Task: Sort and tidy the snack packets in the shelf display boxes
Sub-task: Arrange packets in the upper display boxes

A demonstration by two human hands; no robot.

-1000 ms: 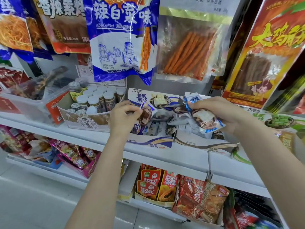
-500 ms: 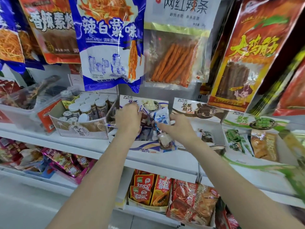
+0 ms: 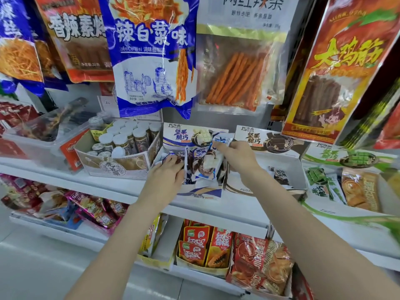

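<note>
Both hands are reached into the blue-and-white display box (image 3: pixel 195 192) on the middle shelf (image 3: pixel 121 187). The left hand (image 3: pixel 166 176) is laid palm-down at the box's left end, its fingers (image 3: pixel 173 162) bent over a small packet (image 3: pixel 171 155) whose blue-and-white edge shows just beyond the fingertips; whether that packet is truly gripped or only pressed cannot be told. The right hand (image 3: pixel 236 155) is held at the box's right end, and a white-and-blue packet (image 3: pixel 221 140) is pinched by its top edge between thumb and fingers. Between the two hands, more packets (image 3: pixel 205 165) of the same kind are stood upright and crowded in the box, touching both sets of fingers. Just right of the right hand a second display box (image 3: pixel 264 182), brown-printed, is seen with a few dark packets inside. Left of the left fingers, a carton of white-capped jars (image 3: pixel 121 139) is placed. Above the fingers, large snack bags (image 3: pixel 151 53) are hung.
</note>
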